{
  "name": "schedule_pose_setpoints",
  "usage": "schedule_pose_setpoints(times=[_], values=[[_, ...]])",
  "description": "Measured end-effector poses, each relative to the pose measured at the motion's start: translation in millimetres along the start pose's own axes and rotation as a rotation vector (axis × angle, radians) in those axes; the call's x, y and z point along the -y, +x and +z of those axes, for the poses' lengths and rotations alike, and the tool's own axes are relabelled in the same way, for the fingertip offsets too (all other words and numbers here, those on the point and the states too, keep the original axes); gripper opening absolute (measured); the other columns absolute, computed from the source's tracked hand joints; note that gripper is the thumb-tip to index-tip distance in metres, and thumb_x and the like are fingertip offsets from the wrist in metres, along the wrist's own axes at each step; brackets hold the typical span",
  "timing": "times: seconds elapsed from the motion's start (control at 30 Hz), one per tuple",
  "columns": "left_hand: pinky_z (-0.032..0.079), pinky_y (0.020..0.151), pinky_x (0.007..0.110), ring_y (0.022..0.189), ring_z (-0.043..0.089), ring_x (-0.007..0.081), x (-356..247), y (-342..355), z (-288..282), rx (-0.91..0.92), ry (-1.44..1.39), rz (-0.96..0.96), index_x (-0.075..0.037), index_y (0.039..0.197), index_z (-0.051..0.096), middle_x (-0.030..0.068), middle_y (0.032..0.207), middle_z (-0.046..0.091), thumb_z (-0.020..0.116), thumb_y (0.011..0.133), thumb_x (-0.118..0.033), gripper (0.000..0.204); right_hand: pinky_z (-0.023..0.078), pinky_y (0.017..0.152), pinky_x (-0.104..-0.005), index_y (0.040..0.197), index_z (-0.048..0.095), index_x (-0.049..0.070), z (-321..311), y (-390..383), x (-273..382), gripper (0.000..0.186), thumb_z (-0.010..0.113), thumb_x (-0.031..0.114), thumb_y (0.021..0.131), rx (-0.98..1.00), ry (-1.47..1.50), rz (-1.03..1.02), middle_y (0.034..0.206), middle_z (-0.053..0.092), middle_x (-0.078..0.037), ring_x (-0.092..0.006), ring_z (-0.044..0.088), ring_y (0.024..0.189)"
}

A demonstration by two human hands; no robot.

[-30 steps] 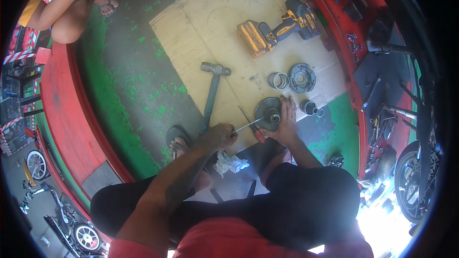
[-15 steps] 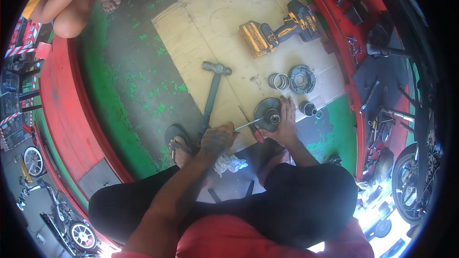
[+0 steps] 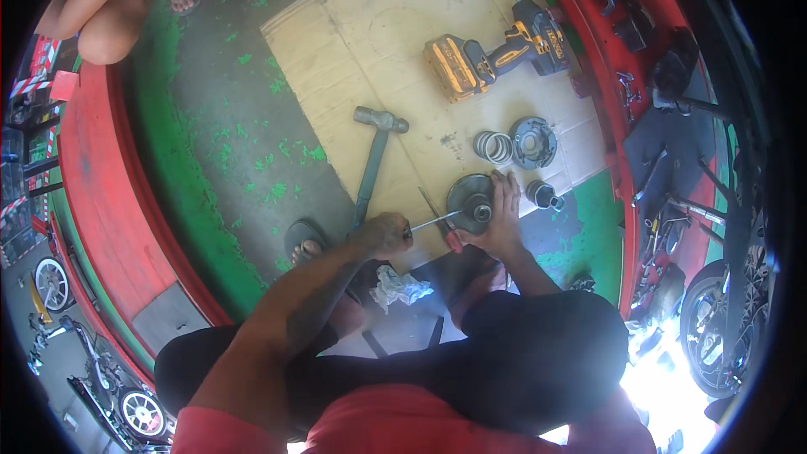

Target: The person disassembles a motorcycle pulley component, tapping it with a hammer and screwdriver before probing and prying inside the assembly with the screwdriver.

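Note:
My left hand (image 3: 387, 236) is closed round the handle of a screwdriver, which it mostly hides. The thin metal shaft (image 3: 435, 220) points right and reaches the hub of a round metal pulley (image 3: 459, 193). My right hand (image 3: 504, 223) holds that pulley by its right side, fingers stretched over the edge and thumb below. A second screwdriver with a red handle (image 3: 454, 240) lies beside the pulley on the cardboard (image 3: 336, 59). Farther off are a coil spring (image 3: 493, 147), a round plate (image 3: 534, 143) and a small cylindrical metal part (image 3: 545, 196).
A hammer (image 3: 375, 160) lies left of the pulley. A yellow-and-black cordless impact wrench (image 3: 496, 55) rests at the far right of the cardboard. A crumpled rag (image 3: 399, 287) is between my feet. Red raised platforms (image 3: 113, 193) flank both sides. Another person's knee (image 3: 109, 38) shows at far left.
My left wrist and forearm have swung left and lower round the screwdriver handle. The shaft's tip stays at the hub, and my right hand keeps its hold on the pulley.

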State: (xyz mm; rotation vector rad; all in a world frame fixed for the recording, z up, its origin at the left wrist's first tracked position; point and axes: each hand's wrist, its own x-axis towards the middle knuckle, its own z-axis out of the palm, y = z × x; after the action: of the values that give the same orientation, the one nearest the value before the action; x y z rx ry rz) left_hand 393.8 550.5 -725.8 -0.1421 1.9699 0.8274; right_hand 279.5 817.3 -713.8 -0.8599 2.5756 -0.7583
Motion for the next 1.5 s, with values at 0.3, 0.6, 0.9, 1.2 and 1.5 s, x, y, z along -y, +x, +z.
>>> schedule_pose_setpoints(times=[0.3, 0.6, 0.9, 1.2, 1.5], values=[[0.055, 0.080, 0.043, 0.086, 0.069, 0.0359, -24, -20, 13, -0.311, 0.121, -0.024, -0.004, 0.100, 0.070, 0.0165, 0.093, 0.074, 0.060, 0.090, -0.033, 0.032, 0.026, 0.123, -0.0521, 0.157, 0.023, 0.000, -24, -8, -6, 0.113, 0.087, 0.035, 0.071, 0.050, 0.015, 0.014, 0.158, 0.032, -0.023, -0.0446, 0.023, 0.151], [0.053, 0.064, 0.040, 0.071, 0.066, 0.0267, 12, -52, 0, -0.599, -0.197, 0.007, -0.003, 0.098, 0.065, 0.0102, 0.088, 0.070, 0.062, 0.094, -0.034, 0.031, 0.049, 0.100, -0.0387, 0.134, 0.057, 0.001, -22, -9, -21, 0.051, 0.074, 0.016, 0.088, 0.015, 0.273, 0.405, 0.137, 0.058, -0.020, -0.0336, 0.060, 0.121], [0.048, 0.056, 0.026, 0.068, 0.061, 0.0151, -71, -71, -14, -0.678, -0.993, 0.314, -0.004, 0.112, 0.066, 0.0049, 0.088, 0.065, 0.067, 0.097, -0.021, 0.022, 0.051, 0.088, -0.0335, 0.116, 0.062, 0.001, -92, 0, 32, 0.027, 0.071, 0.012, 0.093, -0.040, 0.405, 0.318, 0.114, 0.067, -0.013, -0.0242, 0.065, 0.097], [0.049, 0.062, 0.027, 0.075, 0.062, 0.0172, -242, -217, -90, -0.639, -1.216, 0.899, 0.000, 0.119, 0.065, 0.0095, 0.098, 0.065, 0.075, 0.089, -0.011, 0.034, 0.048, 0.091, -0.0301, 0.125, 0.058, 0.004, -347, -13, 170, 0.029, 0.068, 0.010, 0.099, -0.230, 0.836, -0.167, 0.120, 0.065, -0.010, -0.0156, 0.062, 0.101], [0.048, 0.072, 0.028, 0.080, 0.058, 0.0170, -301, -318, -78, -0.950, -0.890, 1.568, 0.001, 0.122, 0.067, 0.0081, 0.100, 0.062, 0.085, 0.077, 0.001, 0.049, 0.050, 0.101, -0.0395, 0.148, 0.044, 0.010, -391, -60, 283, 0.053, 0.065, 0.023, 0.102, -0.375, 1.034, -0.308, 0.123, 0.058, -0.011, -0.0238, 0.061, 0.114]])
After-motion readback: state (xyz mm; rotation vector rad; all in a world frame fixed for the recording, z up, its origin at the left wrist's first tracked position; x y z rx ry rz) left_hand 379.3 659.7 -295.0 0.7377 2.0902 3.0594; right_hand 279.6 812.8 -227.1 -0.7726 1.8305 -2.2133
